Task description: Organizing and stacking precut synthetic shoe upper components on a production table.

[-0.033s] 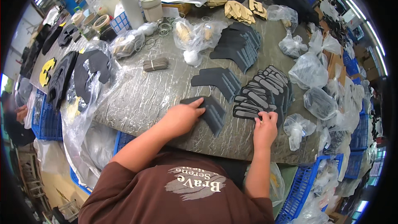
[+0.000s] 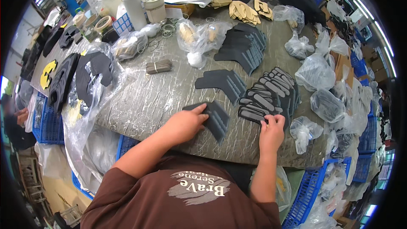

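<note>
My left hand (image 2: 188, 123) grips the inner edge of a small fanned stack of dark grey angled pieces (image 2: 219, 124) near the table's front edge, its index finger stretched along the top. To the right, my right hand (image 2: 272, 130) pinches the near end of a black-rimmed, rounded strip (image 2: 252, 113) at the front of a heap of like strips (image 2: 271, 88). Dark angled pieces lie partly under that heap. Beyond my hands are a second angled stack (image 2: 222, 84) and a larger fanned one (image 2: 243, 47). The right fingertips partly hide the strip's end.
Knotted clear plastic bags (image 2: 314, 73) line the table's right side. A banded bundle of brown strips (image 2: 159, 66) lies left of centre. A tall bottle (image 2: 134, 8) and a lidded jar (image 2: 155, 7) stand at the back, near tan cut pieces (image 2: 244, 12). Blue crates (image 2: 48, 121) stand below the table.
My left hand and the angled stack under it have slid slightly toward me. My right hand stays at the strip, almost unmoved.
</note>
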